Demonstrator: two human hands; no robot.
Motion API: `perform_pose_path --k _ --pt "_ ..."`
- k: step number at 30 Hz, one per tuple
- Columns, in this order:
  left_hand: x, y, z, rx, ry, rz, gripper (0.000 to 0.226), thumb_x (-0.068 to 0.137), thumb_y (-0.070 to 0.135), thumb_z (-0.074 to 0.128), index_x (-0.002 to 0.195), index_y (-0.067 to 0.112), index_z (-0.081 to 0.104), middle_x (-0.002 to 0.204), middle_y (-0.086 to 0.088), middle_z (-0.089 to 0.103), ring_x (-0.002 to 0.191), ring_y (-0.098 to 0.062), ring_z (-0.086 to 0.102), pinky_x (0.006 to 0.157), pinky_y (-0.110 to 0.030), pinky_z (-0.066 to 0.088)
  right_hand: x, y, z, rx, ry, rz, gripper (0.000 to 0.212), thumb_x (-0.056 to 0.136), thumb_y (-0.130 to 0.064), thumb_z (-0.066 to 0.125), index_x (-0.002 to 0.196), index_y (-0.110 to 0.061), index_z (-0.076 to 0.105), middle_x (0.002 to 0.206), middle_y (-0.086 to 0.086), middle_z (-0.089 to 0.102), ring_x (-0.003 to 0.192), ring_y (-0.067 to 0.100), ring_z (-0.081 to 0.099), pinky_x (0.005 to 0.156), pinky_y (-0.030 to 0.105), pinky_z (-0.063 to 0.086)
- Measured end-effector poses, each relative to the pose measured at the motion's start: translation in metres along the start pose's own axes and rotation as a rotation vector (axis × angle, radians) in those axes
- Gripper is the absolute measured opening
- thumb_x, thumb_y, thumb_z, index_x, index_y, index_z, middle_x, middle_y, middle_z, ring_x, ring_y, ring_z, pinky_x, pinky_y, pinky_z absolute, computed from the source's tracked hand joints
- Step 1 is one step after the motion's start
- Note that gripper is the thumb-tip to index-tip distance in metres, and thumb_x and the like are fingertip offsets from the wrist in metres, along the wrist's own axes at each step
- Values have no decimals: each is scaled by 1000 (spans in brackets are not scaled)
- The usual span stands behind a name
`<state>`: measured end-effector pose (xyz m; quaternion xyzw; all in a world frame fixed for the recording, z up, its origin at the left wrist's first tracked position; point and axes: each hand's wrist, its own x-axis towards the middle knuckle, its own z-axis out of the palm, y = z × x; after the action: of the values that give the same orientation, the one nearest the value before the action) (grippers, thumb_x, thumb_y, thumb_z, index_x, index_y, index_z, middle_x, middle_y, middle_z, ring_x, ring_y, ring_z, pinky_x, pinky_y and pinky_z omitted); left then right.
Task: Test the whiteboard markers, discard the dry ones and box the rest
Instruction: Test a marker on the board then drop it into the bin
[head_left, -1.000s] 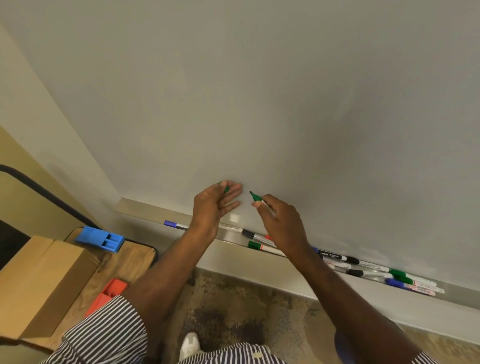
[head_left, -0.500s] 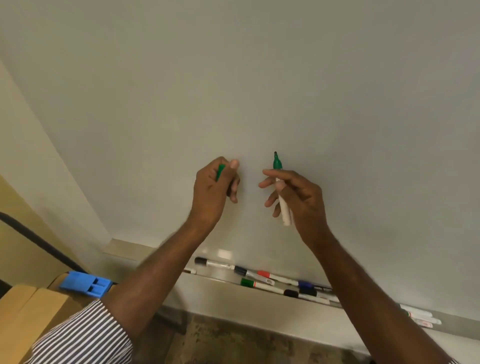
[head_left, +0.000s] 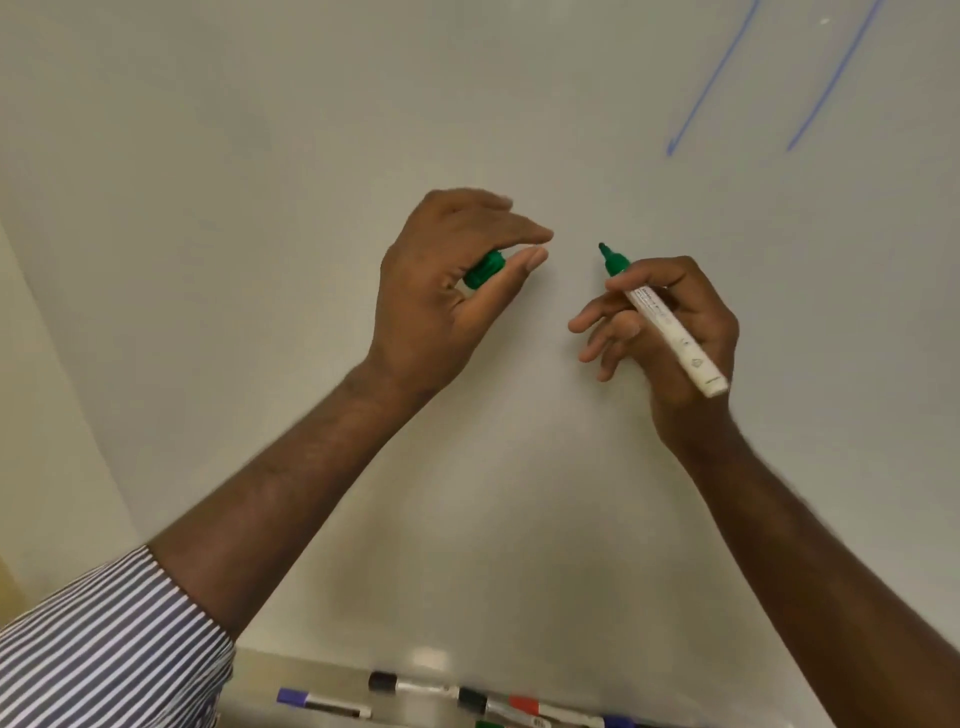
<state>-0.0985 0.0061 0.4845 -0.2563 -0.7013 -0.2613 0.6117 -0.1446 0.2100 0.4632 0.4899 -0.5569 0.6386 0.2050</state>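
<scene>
Head camera is looking up along a whiteboard (head_left: 260, 260) that is filling nearly the whole frame. Near the centre, a person is raising both bare hands in front of the board. Left hand (head_left: 441, 291), left of centre, is pinching a green cap (head_left: 484, 268) between thumb and curled fingers, with the thumb and forefinger tips stretching out to the right. Right hand (head_left: 670, 332), right of centre, is gripping an uncapped green marker (head_left: 665, 319) by its white barrel, thumb and forefinger closing around it while the other fingers are spreading loosely; the green tip is pointing up and left, close to the board, though contact is not clear. Two slanting blue strokes (head_left: 711, 78) are showing in the upper right of the frame. A striped sleeve (head_left: 104, 649) is filling the lower left. Along the bottom edge, several other markers (head_left: 415, 691) are lying on the board's tray (head_left: 291, 670), with black, purple and red caps.
</scene>
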Motion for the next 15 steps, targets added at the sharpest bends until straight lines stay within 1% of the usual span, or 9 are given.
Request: perform_pose_path --k 3,5,7,8,11,13,15 --pt "31 -8 2 80 -23 104 22 98 21 68 115 8 74 121 -3 73 133 -29 55 106 -47 46 22 -7 -4 -31 24 -62 29 100 -24 45 115 -7 62 86 22 69 61 42 63 46 40 49" --pt "50 -12 4 139 -19 171 26 100 24 66 120 8 72 130 -4 69 140 -31 48 111 -53 40 36 -16 -6 -55 59 -118 34 104 -27 41 118 -9 65 84 22 67 60 41 62 46 38 47" --pt "70 -14 3 172 -4 222 29 100 24 65 123 7 71 136 -7 65 141 -31 46 114 -56 36 53 -27 -11 -86 108 -184 33 107 -27 42 119 -9 67 83 20 66 60 40 60 46 38 46" --pt "79 -14 2 171 4 235 29 101 23 65 124 6 70 139 -9 62 141 -30 48 115 -55 36 62 -33 -14 -112 125 -217 32 106 -24 44 119 -9 68 83 19 65 60 40 60 46 38 45" --pt "110 -12 -3 183 46 269 29 102 23 64 125 7 70 142 -8 59 132 -19 58 112 -47 44 88 -52 -27 -202 142 -280 22 99 -10 53 114 -9 70 84 19 66 61 37 61 47 38 46" --pt "135 -11 -7 219 58 315 28 102 26 63 124 9 71 142 -5 59 129 -15 60 111 -44 46 105 -63 -35 -224 133 -312 16 96 -2 57 111 -4 62 84 22 65 63 38 62 45 42 47" --pt "161 -11 -10 257 53 368 28 102 29 63 122 12 73 143 -4 59 132 -17 58 113 -43 44 121 -74 -41 -245 123 -359 17 95 1 60 110 -3 55 88 24 66 68 37 65 45 44 47"
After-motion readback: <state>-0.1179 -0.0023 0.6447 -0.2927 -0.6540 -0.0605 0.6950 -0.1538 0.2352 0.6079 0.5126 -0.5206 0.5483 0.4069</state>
